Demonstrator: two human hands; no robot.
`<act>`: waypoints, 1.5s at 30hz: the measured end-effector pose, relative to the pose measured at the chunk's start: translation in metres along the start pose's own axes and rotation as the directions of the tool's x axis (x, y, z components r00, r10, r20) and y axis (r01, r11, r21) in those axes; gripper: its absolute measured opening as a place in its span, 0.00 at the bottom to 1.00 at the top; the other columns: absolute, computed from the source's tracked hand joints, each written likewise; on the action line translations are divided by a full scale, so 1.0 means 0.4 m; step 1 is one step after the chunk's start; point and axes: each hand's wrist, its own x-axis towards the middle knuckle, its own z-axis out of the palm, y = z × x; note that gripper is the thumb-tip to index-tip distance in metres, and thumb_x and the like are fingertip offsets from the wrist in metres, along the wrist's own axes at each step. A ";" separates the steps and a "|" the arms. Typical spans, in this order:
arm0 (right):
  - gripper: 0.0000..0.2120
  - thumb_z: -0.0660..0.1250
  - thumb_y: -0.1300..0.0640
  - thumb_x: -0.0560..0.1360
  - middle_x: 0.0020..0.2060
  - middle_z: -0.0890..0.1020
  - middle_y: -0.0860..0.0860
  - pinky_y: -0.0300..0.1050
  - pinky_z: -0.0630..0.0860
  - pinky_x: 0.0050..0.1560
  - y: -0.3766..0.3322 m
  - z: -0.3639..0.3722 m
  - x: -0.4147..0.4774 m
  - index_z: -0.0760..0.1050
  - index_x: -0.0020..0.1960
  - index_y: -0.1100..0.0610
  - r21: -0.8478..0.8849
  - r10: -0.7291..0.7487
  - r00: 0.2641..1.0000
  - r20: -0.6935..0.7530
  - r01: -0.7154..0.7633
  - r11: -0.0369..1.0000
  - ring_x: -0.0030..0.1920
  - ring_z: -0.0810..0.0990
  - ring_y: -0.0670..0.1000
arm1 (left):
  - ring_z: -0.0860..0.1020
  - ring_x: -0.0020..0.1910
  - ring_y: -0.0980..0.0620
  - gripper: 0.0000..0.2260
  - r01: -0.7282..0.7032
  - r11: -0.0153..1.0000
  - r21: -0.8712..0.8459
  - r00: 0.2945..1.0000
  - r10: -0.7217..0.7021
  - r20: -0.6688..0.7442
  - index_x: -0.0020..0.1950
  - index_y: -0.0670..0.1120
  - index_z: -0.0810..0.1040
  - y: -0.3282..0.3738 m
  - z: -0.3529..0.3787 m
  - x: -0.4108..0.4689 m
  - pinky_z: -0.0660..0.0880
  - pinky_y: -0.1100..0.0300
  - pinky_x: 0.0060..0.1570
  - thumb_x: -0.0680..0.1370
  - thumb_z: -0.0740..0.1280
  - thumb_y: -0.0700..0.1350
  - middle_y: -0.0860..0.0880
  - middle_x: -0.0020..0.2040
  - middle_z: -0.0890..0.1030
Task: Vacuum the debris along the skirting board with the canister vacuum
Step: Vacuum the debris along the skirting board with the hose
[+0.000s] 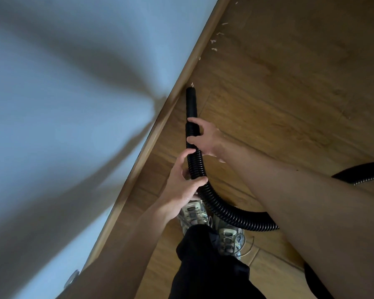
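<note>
**Wood floor with scraps**

The brown plank floor [289, 93] ran beside the skirting board [181, 83]. Pale debris [213, 41] lay scattered on it toward 12 o'clock, close to the board. Two grey shoes [193, 212] stood at 6 o'clock.

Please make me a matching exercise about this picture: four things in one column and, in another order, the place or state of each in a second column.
Column one:
1. right hand
2. left hand
3. white debris
4. nozzle

Column two:
a. lies on the floor by the skirting board, ahead of the nozzle
b. grips the hose nearer the person's shoes
c. points at the foot of the skirting board
d. grips the hose just behind the nozzle

Pairs: 1-d, 2-b, 3-a, 4-c.
</note>
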 end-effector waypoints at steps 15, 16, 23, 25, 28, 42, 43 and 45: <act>0.30 0.65 0.62 0.76 0.65 0.74 0.53 0.55 0.81 0.55 -0.041 -0.005 0.009 0.65 0.74 0.42 -0.011 0.007 0.999 -0.032 -0.008 1.000 0.57 0.79 0.56 | 0.82 0.45 0.53 0.31 -0.011 1.000 0.026 0.999 0.010 0.037 0.68 0.61 0.69 0.041 -0.016 0.018 0.84 0.51 0.39 0.76 0.69 0.30 0.48 0.51 0.76; 0.30 0.65 0.62 0.76 0.65 0.74 0.53 0.55 0.81 0.56 -0.043 -0.007 0.009 0.64 0.74 0.42 -0.015 0.008 0.999 -0.035 -0.009 1.000 0.58 0.79 0.56 | 0.82 0.45 0.53 0.31 -0.010 0.999 0.031 0.999 0.009 0.044 0.69 0.61 0.68 0.044 -0.017 0.019 0.83 0.51 0.39 0.76 0.69 0.30 0.48 0.51 0.76; 0.30 0.65 0.61 0.77 0.65 0.74 0.53 0.55 0.82 0.52 -0.073 -0.033 0.019 0.64 0.75 0.42 -0.003 0.019 0.999 -0.045 -0.019 1.000 0.56 0.79 0.57 | 0.83 0.50 0.46 0.32 -0.010 0.998 0.055 0.998 0.007 0.070 0.69 0.63 0.68 0.079 -0.018 0.033 0.84 0.44 0.44 0.76 0.70 0.31 0.44 0.57 0.78; 0.30 0.65 0.62 0.77 0.65 0.73 0.54 0.55 0.82 0.52 -0.080 -0.044 0.020 0.64 0.75 0.43 -0.001 0.027 0.999 -0.046 -0.027 1.000 0.57 0.79 0.57 | 0.83 0.50 0.46 0.32 -0.012 0.999 0.051 0.997 0.008 0.074 0.69 0.62 0.68 0.089 -0.013 0.038 0.84 0.46 0.42 0.76 0.70 0.30 0.43 0.57 0.78; 0.30 0.65 0.62 0.77 0.65 0.73 0.54 0.55 0.83 0.50 -0.091 -0.070 0.027 0.63 0.75 0.43 0.001 0.036 0.999 -0.023 -0.036 0.999 0.56 0.79 0.58 | 0.82 0.49 0.45 0.32 -0.015 0.999 0.029 0.997 0.012 0.076 0.69 0.60 0.69 0.102 0.003 0.048 0.84 0.49 0.38 0.75 0.69 0.29 0.44 0.57 0.77; 0.31 0.66 0.64 0.77 0.63 0.74 0.55 0.55 0.83 0.49 -0.118 -0.143 0.063 0.64 0.75 0.44 -0.011 0.041 0.998 0.037 -0.041 0.999 0.56 0.80 0.58 | 0.82 0.47 0.47 0.31 -0.026 0.999 -0.048 0.999 0.028 0.043 0.69 0.61 0.69 0.145 0.070 0.072 0.82 0.56 0.35 0.76 0.70 0.30 0.42 0.59 0.76; 0.31 0.66 0.64 0.77 0.63 0.74 0.55 0.55 0.83 0.49 -0.120 -0.147 0.068 0.64 0.75 0.44 -0.011 0.040 0.999 0.037 -0.039 0.999 0.56 0.80 0.58 | 0.82 0.48 0.46 0.31 -0.030 0.998 -0.058 0.999 0.033 0.041 0.68 0.61 0.69 0.148 0.074 0.075 0.82 0.55 0.35 0.76 0.70 0.30 0.43 0.59 0.76; 0.31 0.66 0.64 0.76 0.63 0.74 0.55 0.55 0.84 0.48 -0.123 -0.154 0.077 0.64 0.74 0.43 -0.015 0.034 0.999 0.042 -0.033 0.999 0.55 0.80 0.58 | 0.82 0.49 0.46 0.30 -0.039 0.997 -0.074 0.999 0.041 0.027 0.66 0.61 0.70 0.152 0.081 0.081 0.83 0.52 0.37 0.76 0.69 0.30 0.46 0.57 0.76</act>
